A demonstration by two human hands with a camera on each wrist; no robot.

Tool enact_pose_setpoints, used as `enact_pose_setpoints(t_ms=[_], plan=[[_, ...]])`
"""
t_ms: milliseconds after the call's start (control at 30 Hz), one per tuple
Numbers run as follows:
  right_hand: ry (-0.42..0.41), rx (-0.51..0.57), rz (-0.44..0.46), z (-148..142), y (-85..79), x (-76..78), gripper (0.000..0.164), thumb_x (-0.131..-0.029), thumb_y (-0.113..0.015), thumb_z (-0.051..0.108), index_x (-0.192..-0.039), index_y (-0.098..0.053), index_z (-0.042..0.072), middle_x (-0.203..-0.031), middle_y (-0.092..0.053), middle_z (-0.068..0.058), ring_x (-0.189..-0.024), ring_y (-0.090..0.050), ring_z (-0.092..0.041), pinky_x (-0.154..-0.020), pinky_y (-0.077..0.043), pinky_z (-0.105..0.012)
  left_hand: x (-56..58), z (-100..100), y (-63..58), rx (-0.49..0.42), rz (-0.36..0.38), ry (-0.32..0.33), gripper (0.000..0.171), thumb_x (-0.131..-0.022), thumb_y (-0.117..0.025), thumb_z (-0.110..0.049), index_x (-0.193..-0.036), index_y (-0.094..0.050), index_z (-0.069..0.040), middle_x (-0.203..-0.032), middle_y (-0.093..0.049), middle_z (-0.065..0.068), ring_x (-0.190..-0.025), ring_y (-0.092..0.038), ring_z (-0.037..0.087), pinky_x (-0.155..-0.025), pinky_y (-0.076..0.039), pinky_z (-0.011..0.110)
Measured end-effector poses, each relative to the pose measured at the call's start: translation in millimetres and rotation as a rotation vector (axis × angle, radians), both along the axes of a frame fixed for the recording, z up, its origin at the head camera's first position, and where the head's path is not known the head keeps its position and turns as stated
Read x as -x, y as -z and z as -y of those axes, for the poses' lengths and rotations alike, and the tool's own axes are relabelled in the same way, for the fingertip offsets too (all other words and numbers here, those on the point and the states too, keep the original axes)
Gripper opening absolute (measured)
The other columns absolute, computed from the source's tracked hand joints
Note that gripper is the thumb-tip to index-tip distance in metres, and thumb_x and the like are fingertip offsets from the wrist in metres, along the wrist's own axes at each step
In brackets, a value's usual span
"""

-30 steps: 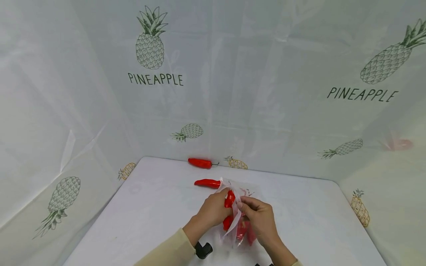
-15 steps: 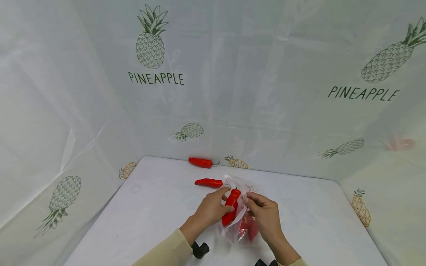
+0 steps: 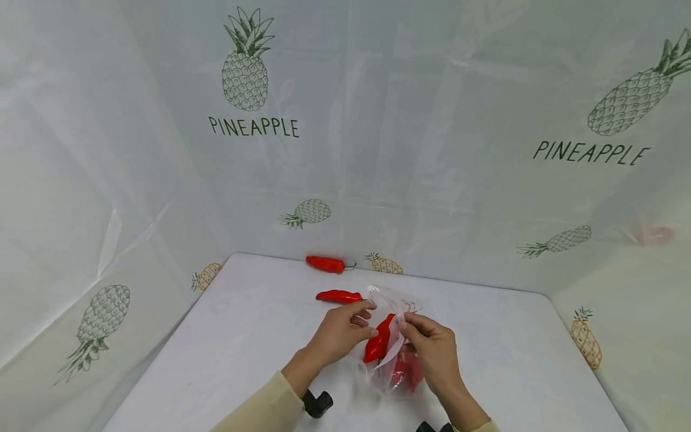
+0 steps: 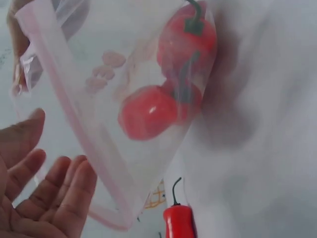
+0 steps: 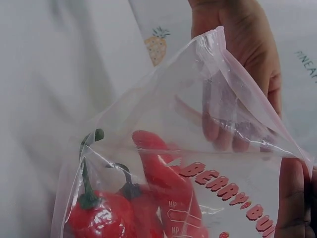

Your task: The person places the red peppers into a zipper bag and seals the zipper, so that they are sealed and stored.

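A clear zip bag (image 3: 372, 381) with a pink rim stands above the table in the head view. Several red peppers (image 5: 104, 217) with green stems lie at its bottom, and red lettering is printed on its front. Thumb and fingers of my right hand (image 3: 434, 354) pinch the bag's rim. My left hand (image 3: 333, 331) is at the opposite side of the mouth, fingers spread and relaxed, gripping nothing. Between the hands, one red pepper (image 3: 376, 347) leans in the bag's mouth, by the left thumb. In the left wrist view, the left fingers (image 4: 74, 196) are beside the pink rim (image 4: 74, 114).
Behind the bag a red pepper (image 3: 338, 296) lies on the white table (image 3: 243, 336). Another red pepper (image 3: 325, 264) is at the table's back edge, against the pineapple-printed curtain (image 3: 410, 150). Black wrist mounts (image 3: 317, 405) show under the sleeves.
My left hand has loosened from the pepper and drawn slightly left. The pepper has tilted right and dropped lower into the bag's mouth. My right hand has shifted a little right, still pinching the rim.
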State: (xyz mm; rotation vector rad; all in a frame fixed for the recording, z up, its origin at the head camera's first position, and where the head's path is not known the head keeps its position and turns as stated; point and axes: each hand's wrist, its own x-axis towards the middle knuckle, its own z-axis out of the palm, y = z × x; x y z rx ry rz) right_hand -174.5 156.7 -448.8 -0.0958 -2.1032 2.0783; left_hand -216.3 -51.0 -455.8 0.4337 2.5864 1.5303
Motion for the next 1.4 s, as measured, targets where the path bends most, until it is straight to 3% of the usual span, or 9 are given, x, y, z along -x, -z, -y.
enact_pose_setpoints(t_ms=[167, 333, 533, 667, 800, 967, 1400], plan=[[-0.001, -0.002, -0.001, -2, -0.3, -0.8, 0.027, -0.096, -0.076, 0.008, -0.121, -0.076, -0.005, -0.101, -0.079, -0.013, -0.068, -0.073, -0.017, -0.064, -0.065, -0.030, 2.6, 7, 1.7, -0.055, -0.018, 0.031, 0.048, -0.094, -0.082, -0.027, -0.140, -0.067, -0.029, -0.124, -0.072, -0.001, -0.109, -0.071, 0.015, -0.087, -0.065, 0.032], [0.010, -0.028, 0.014, -5, 0.3, -1.1, 0.025, -0.096, -0.076, 0.008, -0.119, -0.077, -0.003, -0.100, -0.079, -0.011, -0.066, -0.072, -0.019, -0.065, -0.065, -0.030, 8.0, 22, -0.4, -0.072, -0.096, 0.036, 0.044, -0.096, -0.079, -0.025, -0.139, -0.068, -0.024, -0.127, -0.072, -0.001, -0.111, -0.071, 0.017, -0.093, -0.063, 0.033], [0.020, -0.060, 0.037, -8, 1.6, -1.9, 0.023, -0.097, -0.075, 0.007, -0.119, -0.078, 0.000, -0.100, -0.079, -0.009, -0.069, -0.073, -0.020, -0.067, -0.065, -0.030, 24.9, 45, -4.8, -0.050, -0.188, -0.041, 0.042, -0.095, -0.080, -0.020, -0.136, -0.070, -0.019, -0.126, -0.074, 0.003, -0.112, -0.071, 0.020, -0.096, -0.062, 0.035], [0.019, -0.066, 0.041, -9, 2.3, -2.4, 0.023, -0.097, -0.074, 0.007, -0.119, -0.078, 0.000, -0.100, -0.079, -0.009, -0.071, -0.072, -0.020, -0.067, -0.065, -0.029, 36.6, 58, -7.5, 0.004, -0.189, -0.092, 0.046, -0.094, -0.082, -0.020, -0.138, -0.069, -0.023, -0.129, -0.073, 0.005, -0.116, -0.069, 0.020, -0.100, -0.061, 0.038], [0.022, -0.060, 0.035, -9, 3.2, -2.5, 0.022, -0.097, -0.074, 0.006, -0.118, -0.078, -0.002, -0.100, -0.079, -0.011, -0.071, -0.073, -0.020, -0.065, -0.065, -0.030, 45.9, 66, -8.7, 0.038, -0.193, -0.078, 0.052, -0.093, -0.082, -0.019, -0.142, -0.066, -0.025, -0.133, -0.071, 0.003, -0.120, -0.066, 0.022, -0.102, -0.060, 0.040], [0.020, -0.046, 0.040, -8, 4.6, -2.7, 0.022, -0.097, -0.074, 0.005, -0.117, -0.078, -0.001, -0.100, -0.079, -0.012, -0.072, -0.073, -0.019, -0.065, -0.065, -0.030, 55.2, 71, -8.5, -0.001, -0.154, -0.055, 0.055, -0.093, -0.082, -0.018, -0.144, -0.064, -0.027, -0.133, -0.069, 0.001, -0.121, -0.068, 0.023, -0.104, -0.059, 0.041], [0.012, -0.020, 0.035, -9, 5.0, -3.8, 0.023, -0.097, -0.075, 0.005, -0.118, -0.077, -0.003, -0.101, -0.078, -0.013, -0.071, -0.073, -0.019, -0.064, -0.065, -0.031, 65.6, 70, -3.7, -0.006, -0.127, -0.054, 0.056, -0.094, -0.081, -0.016, -0.146, -0.063, -0.023, -0.130, -0.069, 0.002, -0.120, -0.069, 0.025, -0.102, -0.060, 0.042]])
